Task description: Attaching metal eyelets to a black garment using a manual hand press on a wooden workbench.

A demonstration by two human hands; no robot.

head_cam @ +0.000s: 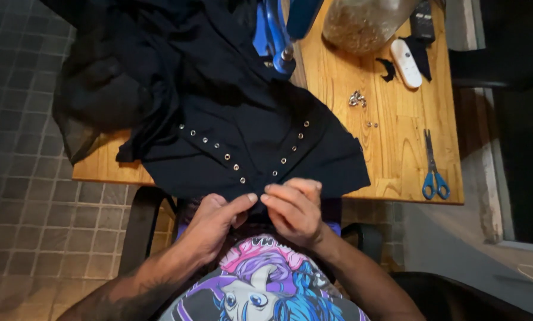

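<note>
the person is sitting at a wooden counter (397,172) with a black garment (243,131) spread across it, and this garment is the landmark for everything else. both hands are working at its near hem, where the cloth is hanging just over the counter's near edge. the left hand (214,219) is pinching the hem between thumb and fingers, and the right hand (293,209) is doing the same just beside it, fingertips nearly touching; both are closed narrowly on fabric.

two rows of small metal eyelets (226,156) are running down the garment and converging toward the hands. the cloth is looking soft, limp and light, likely to fold and slide rather than hold a shape; the eyelets are giving stiff little spots, so the hem edge near the lowest eyelet seems the surest place to grip.

beyond the garment's far edge a blue press tool (278,35) is standing on the cloth. to the garment's right, on bare wood, loose metal eyelets (357,98) are lying near, blue-handled scissors (434,169) further out, and a white remote (406,63) and a clear jar (361,24) toward the far corner. left of the garment more dark cloth is drooping off the counter over a grey tiled floor (16,178). the open room is mostly the strip of wood between garment and scissors.
</note>
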